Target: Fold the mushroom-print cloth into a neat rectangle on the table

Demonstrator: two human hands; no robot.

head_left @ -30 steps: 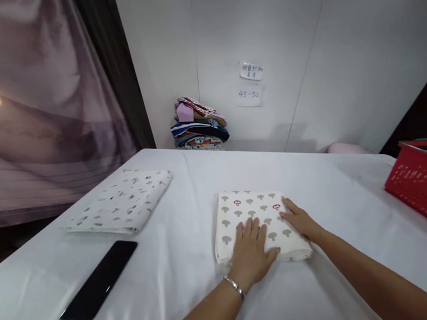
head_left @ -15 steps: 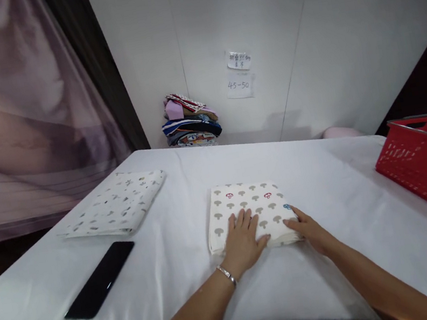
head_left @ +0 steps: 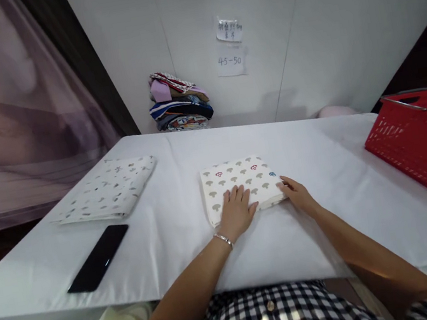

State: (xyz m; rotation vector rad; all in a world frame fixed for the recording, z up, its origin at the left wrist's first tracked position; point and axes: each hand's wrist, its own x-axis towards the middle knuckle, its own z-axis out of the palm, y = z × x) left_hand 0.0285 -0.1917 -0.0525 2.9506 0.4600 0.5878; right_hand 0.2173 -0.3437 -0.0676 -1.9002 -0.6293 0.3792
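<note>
A folded white cloth with a mushroom print (head_left: 239, 178) lies in the middle of the white table (head_left: 194, 239). My left hand (head_left: 236, 212) rests flat on its near edge, fingers stretched out; a thin bracelet circles that wrist. My right hand (head_left: 296, 194) touches the cloth's near right corner with its fingers extended. Neither hand holds anything.
Another folded patterned cloth (head_left: 109, 189) lies at the left, with a black phone (head_left: 99, 258) nearer the front edge. A red basket (head_left: 426, 146) sits at the right. A stack of folded clothes (head_left: 178, 102) stands against the back wall under paper notes (head_left: 230, 45).
Both hands slid back from the middle of the mushroom cloth to its near edge and corner. The camera view has tilted down, showing my checked shirt.
</note>
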